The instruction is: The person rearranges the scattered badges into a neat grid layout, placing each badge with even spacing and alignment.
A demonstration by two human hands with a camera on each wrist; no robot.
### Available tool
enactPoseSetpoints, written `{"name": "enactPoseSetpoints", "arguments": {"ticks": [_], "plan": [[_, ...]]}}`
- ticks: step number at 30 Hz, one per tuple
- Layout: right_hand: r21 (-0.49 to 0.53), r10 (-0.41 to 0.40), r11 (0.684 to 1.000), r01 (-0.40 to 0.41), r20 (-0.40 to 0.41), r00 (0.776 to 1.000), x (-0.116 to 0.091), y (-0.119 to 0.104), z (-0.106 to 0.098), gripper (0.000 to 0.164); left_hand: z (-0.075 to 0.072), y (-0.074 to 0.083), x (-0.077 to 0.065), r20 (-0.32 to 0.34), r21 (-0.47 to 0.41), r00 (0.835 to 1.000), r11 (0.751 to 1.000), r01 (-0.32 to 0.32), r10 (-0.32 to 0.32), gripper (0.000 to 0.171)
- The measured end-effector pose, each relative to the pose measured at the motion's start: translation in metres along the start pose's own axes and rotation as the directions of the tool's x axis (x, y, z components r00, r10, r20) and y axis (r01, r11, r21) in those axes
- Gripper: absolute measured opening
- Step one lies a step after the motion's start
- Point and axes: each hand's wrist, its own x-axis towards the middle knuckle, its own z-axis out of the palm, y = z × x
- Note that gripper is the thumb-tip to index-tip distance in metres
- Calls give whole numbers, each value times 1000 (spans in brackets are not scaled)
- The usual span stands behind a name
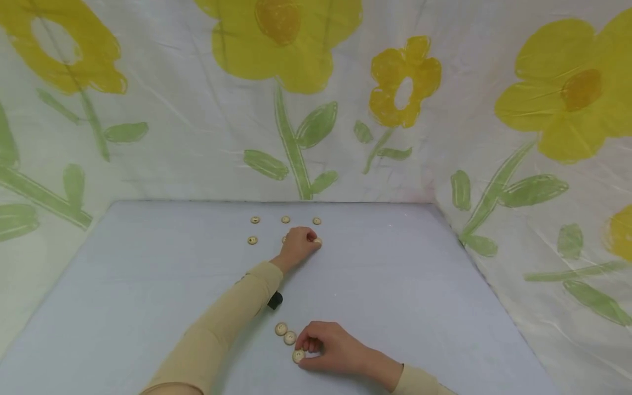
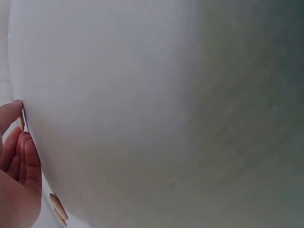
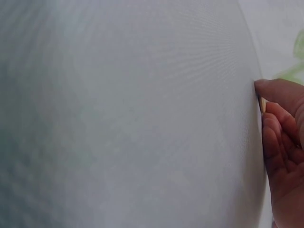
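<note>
Left to right, we had back-left button (image 1: 254,220) and front-left button (image 1: 252,240) left of the left fingers. Near pair, outer button (image 1: 281,329) and inner button (image 1: 289,338), lay just left of the right fingertips. Back-middle button (image 1: 285,219) sat beyond the left knuckles; front-middle button (image 1: 283,240) was mostly hidden by the left hand (image 1: 298,244). Left thumb and index pinched one button (image 1: 317,241), with back-right button (image 1: 316,221) just beyond them. Right hand (image 1: 336,346) pinched another button (image 1: 298,356) between thumb and index; we couldn't tell if it was off the table (image 1: 419,285).

We judged the left knuckles could nudge front-middle if that hand swept left, and the fingertips could bump back-right if they pushed forward. Right fingers could scatter the near pair by closing leftward. Thin rims could slip out of a loose pinch.

Edges: we saw the back edge a little beyond the back row, past the left fingertips; the right edge was well apart from both hands. Most open room lay right of the left fingers and beyond the right ones.
</note>
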Motion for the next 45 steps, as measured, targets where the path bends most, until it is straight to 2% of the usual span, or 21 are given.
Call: {"name": "enactPoseSetpoints", "arguments": {"ticks": [9, 18, 29, 34, 38, 41, 45], "plan": [[-9, -20, 1000, 20, -10, 1000, -1, 3, 2, 21, 1, 0, -2, 0, -30, 1000, 999, 17, -17, 15], [-14, -39, 999, 38, -23, 999, 0, 4, 2, 21, 0, 1, -2, 1, -25, 1000, 1000, 1, -1, 16], [-18, -29, 999, 29, -18, 999, 0, 1, 2, 22, -1, 1, -4, 51, -37, 998, 998, 43, -41, 20], [-12, -33, 999, 32, -29, 999, 0, 1, 3, 22, -1, -1, -5, 35, -62, 998, 997, 44, -42, 24], [7, -26, 1000, 26, -28, 999, 0, 1, 3, 21, -4, -1, -8, 32, -142, 994, 984, 106, -103, 36], [14, -23, 1000, 23, -24, 999, 0, 1, 3, 21, -9, -1, -11, 41, -220, 986, 961, 167, -162, 41], [25, 15, 1000, -14, -18, 1000, 0, 0, 1, 20, -20, 0, -14, 56, -302, 975, 928, 220, -213, 40]]}}
